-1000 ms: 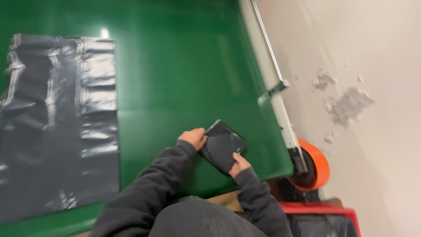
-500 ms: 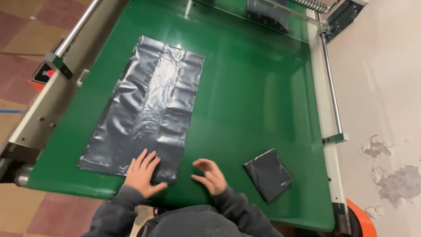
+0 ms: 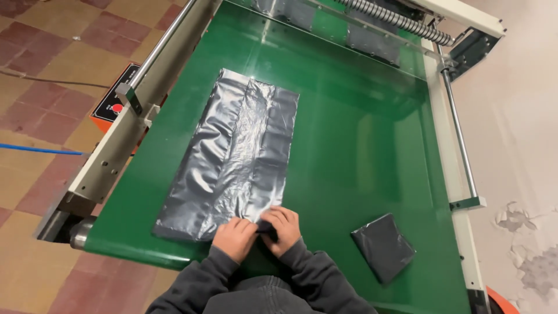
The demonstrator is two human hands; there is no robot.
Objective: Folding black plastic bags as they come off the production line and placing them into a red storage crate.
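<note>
Both hands — left hand (image 3: 234, 238), right hand (image 3: 283, 228) — pinch grey plastic bag (image 3: 232, 157) near edge; keep fold square, film flat on green conveyor belt (image 3: 354, 145).

A long grey plastic bag (image 3: 232, 163) lies flat on the green surface (image 3: 354, 145), running from near to far. At its near end, the left hand (image 3: 234, 238) and right hand (image 3: 281, 228) sit side by side, pinching up the bag's edge between them. To the right, well apart, lies a small folded dark bag (image 3: 383, 247).
</note>
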